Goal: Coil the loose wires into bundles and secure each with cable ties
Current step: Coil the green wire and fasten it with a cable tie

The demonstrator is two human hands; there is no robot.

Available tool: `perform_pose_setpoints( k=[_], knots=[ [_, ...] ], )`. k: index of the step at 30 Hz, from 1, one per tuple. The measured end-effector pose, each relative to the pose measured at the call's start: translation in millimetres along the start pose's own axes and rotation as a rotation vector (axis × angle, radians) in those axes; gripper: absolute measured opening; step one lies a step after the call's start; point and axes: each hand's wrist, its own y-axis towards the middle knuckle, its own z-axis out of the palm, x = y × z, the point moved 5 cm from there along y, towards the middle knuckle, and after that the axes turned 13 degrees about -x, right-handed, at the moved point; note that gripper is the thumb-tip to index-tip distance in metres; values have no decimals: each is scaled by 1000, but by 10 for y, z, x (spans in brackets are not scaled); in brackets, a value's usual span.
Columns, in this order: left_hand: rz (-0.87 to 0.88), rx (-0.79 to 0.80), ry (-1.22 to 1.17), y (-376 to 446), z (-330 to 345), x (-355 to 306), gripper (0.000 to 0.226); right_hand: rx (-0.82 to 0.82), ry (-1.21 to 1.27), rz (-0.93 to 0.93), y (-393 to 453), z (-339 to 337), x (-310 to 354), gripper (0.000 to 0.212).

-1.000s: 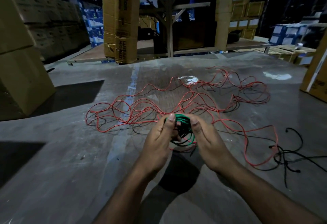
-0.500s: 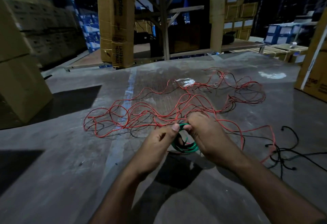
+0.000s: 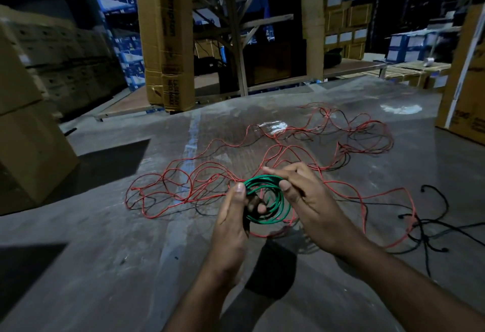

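A green wire coil (image 3: 273, 213) of several loops hangs between my hands, above the floor. My left hand (image 3: 233, 219) grips the coil's left side, thumb on top and fingers through the ring. My right hand (image 3: 309, 200) pinches the coil's upper right edge between thumb and fingers. A long red wire (image 3: 183, 174) sprawls in loose loops over the grey floor (image 3: 105, 253) behind and to both sides of my hands, mixed with thin black wire. No cable tie shows.
Black cords (image 3: 425, 229) lie tangled on the floor to the right. Cardboard boxes (image 3: 29, 132) stand at the left, a tall carton (image 3: 165, 43) and a metal rack (image 3: 236, 30) at the back, another box (image 3: 467, 90) at the right edge.
The green coil has risen and turned so its ring faces me. My right hand moved from over the coil to its upper right edge; the camera tilted and moved closer.
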Motion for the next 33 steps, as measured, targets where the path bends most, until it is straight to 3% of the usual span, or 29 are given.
perform_pose_setpoints(
  k=[4,6,8,13,17,22,28,33],
  knots=[
    [28,-76,-37,32,-39,-7,44,-118,153,138,16,-46,-7,20],
    [50,-100,-36,28,-33,-38,30,-138,192,198,17,-66,-25,14],
    [64,-115,-16,38,-50,-53,28,-145,129,152,28,-102,-3,9],
    [136,-66,124,61,-83,-18,35,-188,97,98,41,-153,32,26],
    [174,6,212,32,-47,-6,48,-197,-29,28,43,-172,29,8],
    [135,17,185,-5,1,39,36,-112,-117,181,26,-114,-97,9],
    [82,-29,73,69,-32,58,32,-32,175,452,-6,22,-154,8],
    [168,-29,165,65,-57,22,42,-70,493,630,-66,115,-214,11]
  ],
)
